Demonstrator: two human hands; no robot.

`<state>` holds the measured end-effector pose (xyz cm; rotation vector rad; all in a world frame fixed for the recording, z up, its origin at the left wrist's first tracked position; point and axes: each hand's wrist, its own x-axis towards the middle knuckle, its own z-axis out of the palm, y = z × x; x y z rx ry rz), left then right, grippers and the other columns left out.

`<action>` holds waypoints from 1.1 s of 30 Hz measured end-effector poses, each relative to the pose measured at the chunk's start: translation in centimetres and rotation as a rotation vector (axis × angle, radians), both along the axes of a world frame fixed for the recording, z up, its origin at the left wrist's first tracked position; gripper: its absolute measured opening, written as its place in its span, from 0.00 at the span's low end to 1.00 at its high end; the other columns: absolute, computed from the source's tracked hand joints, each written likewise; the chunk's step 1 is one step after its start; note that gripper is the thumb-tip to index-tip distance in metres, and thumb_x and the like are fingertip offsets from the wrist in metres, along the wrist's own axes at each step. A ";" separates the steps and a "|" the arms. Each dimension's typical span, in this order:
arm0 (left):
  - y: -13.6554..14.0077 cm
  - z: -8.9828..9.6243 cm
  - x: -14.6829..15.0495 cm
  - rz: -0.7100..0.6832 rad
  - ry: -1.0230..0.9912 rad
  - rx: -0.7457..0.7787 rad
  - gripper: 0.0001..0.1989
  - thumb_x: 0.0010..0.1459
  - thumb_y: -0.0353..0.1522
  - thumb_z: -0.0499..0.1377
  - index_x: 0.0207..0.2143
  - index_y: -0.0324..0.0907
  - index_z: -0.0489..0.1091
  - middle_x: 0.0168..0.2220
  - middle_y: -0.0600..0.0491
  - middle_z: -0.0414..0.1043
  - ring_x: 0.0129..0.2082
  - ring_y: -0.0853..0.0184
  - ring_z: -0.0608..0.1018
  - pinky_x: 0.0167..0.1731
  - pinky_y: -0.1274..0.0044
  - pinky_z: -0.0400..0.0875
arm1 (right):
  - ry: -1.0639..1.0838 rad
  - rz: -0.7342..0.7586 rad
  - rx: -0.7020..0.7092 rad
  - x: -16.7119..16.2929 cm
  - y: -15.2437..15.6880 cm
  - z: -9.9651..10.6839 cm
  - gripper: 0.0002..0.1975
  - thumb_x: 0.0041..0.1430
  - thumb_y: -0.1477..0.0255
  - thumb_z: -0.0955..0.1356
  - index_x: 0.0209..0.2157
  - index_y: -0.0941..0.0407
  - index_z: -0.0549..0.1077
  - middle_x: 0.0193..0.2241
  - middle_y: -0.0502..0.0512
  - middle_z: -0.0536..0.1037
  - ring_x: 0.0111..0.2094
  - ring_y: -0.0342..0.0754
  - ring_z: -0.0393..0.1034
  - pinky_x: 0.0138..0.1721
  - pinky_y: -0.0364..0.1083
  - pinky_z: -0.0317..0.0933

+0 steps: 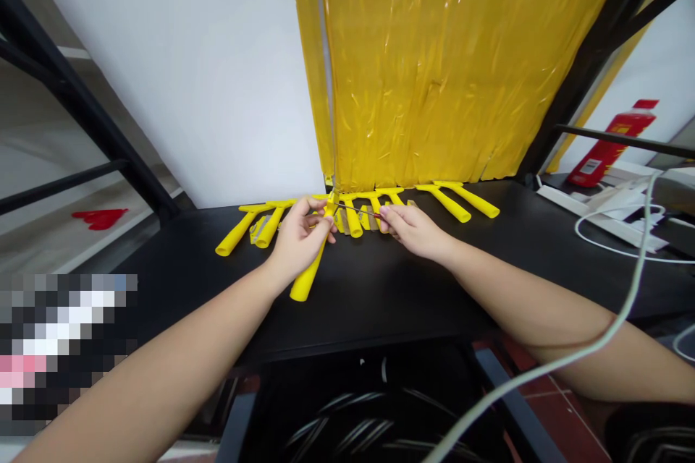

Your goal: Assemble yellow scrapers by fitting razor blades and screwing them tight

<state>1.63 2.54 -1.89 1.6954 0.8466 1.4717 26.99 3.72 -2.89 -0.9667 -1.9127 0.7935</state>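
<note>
Smooth yellow tubular-handled tool (308, 276) slants toward the black tabletop (434, 296)'s front edge, left hand (300, 235) gripping it; right hand (410, 228) pinches a slim dark rod (358, 211).

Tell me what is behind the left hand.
Behind the left hand, a row of yellow pieces lies along the back of the black table, with a white panel beyond. The hand covers part of the row; what lies directly behind it cannot be seen.
</note>
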 end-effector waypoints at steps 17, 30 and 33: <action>0.1 0.0 0.0 -0.003 0.006 0.006 0.14 0.57 0.29 0.66 0.41 0.44 0.64 0.38 0.56 0.64 0.29 0.71 0.80 0.24 0.78 0.78 | 0.077 0.034 0.107 -0.1 -0.7 0.5 0.20 0.68 0.50 0.68 0.41 0.53 0.67 0.28 0.48 0.70 0.27 0.45 0.62 0.31 0.46 0.57; 0.0 0.0 0.0 0.006 0.008 0.033 0.15 0.57 0.28 0.67 0.42 0.45 0.64 0.38 0.56 0.65 0.29 0.71 0.80 0.23 0.79 0.77 | 0.102 -0.038 0.105 -0.4 -0.8 0.4 0.19 0.68 0.50 0.68 0.38 0.52 0.66 0.26 0.47 0.69 0.27 0.46 0.61 0.31 0.46 0.56; -0.1 -0.1 0.1 -0.001 0.020 0.038 0.15 0.56 0.28 0.67 0.42 0.45 0.65 0.39 0.56 0.65 0.30 0.70 0.80 0.23 0.79 0.77 | 0.064 -0.065 0.057 -0.4 -0.5 0.3 0.26 0.72 0.46 0.62 0.31 0.53 0.67 0.24 0.49 0.66 0.27 0.47 0.61 0.29 0.47 0.55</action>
